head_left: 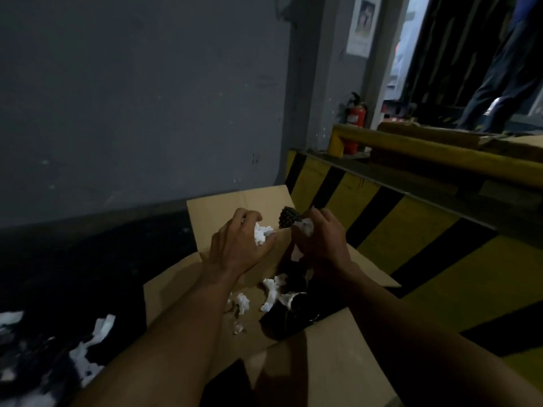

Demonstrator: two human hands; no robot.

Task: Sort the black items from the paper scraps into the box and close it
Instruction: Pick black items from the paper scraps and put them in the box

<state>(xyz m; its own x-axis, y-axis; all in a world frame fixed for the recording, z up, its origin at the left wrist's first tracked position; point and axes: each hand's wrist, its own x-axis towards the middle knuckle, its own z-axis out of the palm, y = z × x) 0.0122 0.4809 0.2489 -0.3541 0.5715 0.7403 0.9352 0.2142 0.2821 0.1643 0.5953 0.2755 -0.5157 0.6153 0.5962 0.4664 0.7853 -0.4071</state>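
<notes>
An open cardboard box (235, 207) sits on the dark floor with its flaps spread out. Over it, my left hand (239, 245) grips a wad of white paper scraps (262, 233). My right hand (321, 240) holds a bumpy black item (288, 221) that still has white paper (307, 230) clinging to it. The two hands are close together, a little above the box. Inside the box lie more black items (293, 315) mixed with white scraps (271, 292).
Torn white paper (97, 339) litters the dark floor at the lower left. A yellow and black striped ramp (411, 230) rises to the right, with a yellow rail and a red fire extinguisher (356, 116) behind it. Another person's legs (505, 83) stand at the upper right.
</notes>
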